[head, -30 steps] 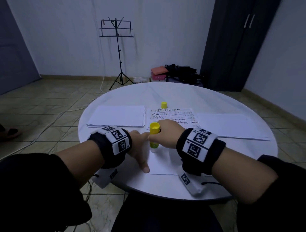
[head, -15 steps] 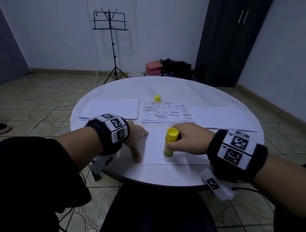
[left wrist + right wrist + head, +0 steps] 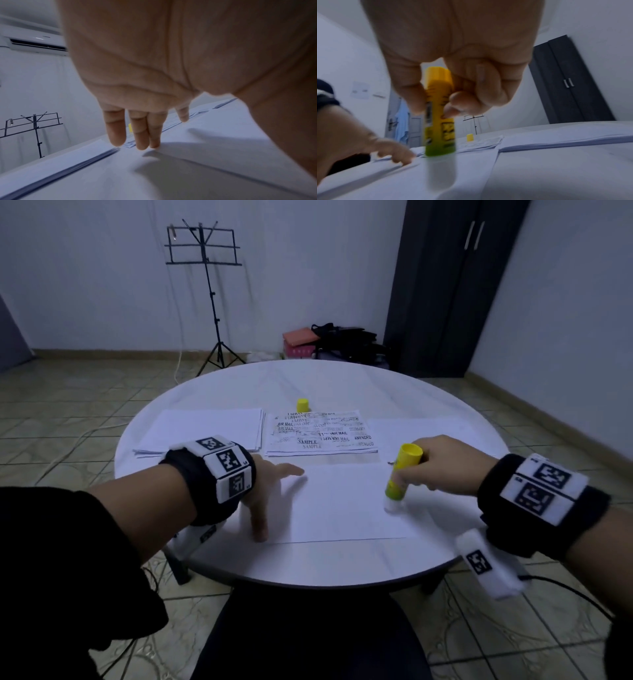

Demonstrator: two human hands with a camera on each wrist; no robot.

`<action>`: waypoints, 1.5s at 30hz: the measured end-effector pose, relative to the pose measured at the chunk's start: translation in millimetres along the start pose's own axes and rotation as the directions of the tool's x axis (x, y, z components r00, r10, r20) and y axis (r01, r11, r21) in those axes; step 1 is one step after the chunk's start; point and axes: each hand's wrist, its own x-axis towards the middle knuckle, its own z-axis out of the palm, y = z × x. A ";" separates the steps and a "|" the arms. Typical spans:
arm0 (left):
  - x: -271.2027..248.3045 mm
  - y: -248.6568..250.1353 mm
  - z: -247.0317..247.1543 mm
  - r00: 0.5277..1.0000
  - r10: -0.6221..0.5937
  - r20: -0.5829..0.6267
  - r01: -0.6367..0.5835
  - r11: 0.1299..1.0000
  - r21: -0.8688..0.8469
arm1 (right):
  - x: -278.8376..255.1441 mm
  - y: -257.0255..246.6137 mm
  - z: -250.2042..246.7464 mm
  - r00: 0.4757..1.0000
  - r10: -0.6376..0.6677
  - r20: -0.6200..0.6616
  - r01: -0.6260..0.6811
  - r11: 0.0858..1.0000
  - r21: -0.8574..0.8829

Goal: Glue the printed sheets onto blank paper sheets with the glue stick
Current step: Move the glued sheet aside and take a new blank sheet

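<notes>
Now the right hand (image 3: 442, 465) has dragged the glue stick (image 3: 400, 475) rightward across the sheet (image 3: 335, 505).

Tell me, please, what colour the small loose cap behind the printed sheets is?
Yellow; the small loose cap shows best in the head view.

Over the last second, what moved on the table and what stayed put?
The right hand, gripping the glue stick, dragged it rightward across the blank sheet, from beside the left hand to near the sheet's right edge. The left hand kept pressing the sheet's left side. The yellow cap, printed sheets and paper stack stayed put.
</notes>
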 end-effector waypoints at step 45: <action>-10.7 8.0 -34.8 0.999 -0.020 0.030 0.023 0.995 -0.099 | 34.9 55.6 -3.0 0.944 0.322 0.067 -0.325 0.885 0.333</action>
